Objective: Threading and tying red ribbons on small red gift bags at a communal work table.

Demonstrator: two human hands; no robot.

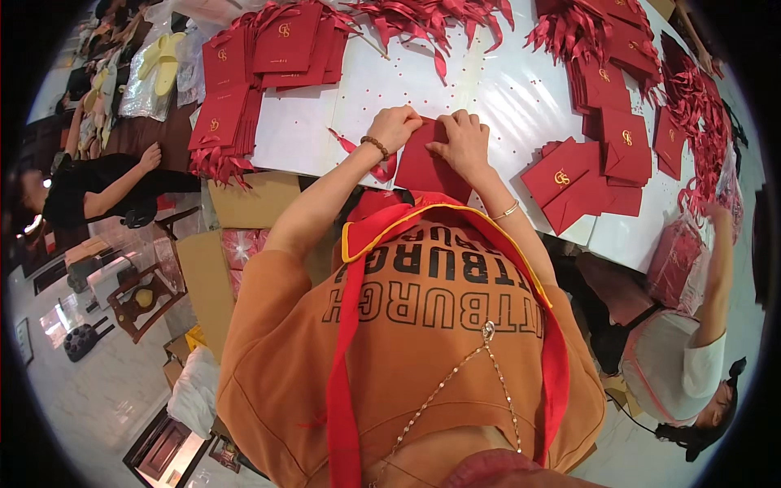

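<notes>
Orange top [285, 358] and one chain [488, 331] nearest; beyond them, two hands on one red packet.

That red packet [431, 167] lies on the white worktop [297, 130], deep red, flat and straight-edged, its visible face plain. One left hand [396, 128] is pinched at its upper left edge; one right hand [464, 146] grips its upper right, thumb across its face. Just left of the packet curls one loose ribbon [386, 169]. Well to its left and right stand gold-marked stacks [225, 116], too overlapped to count; ribbon bundles [439, 20] lie beyond it. Two co-workers flank it: one in black [114, 183] left, one in a pale shirt [663, 358] right.
</notes>
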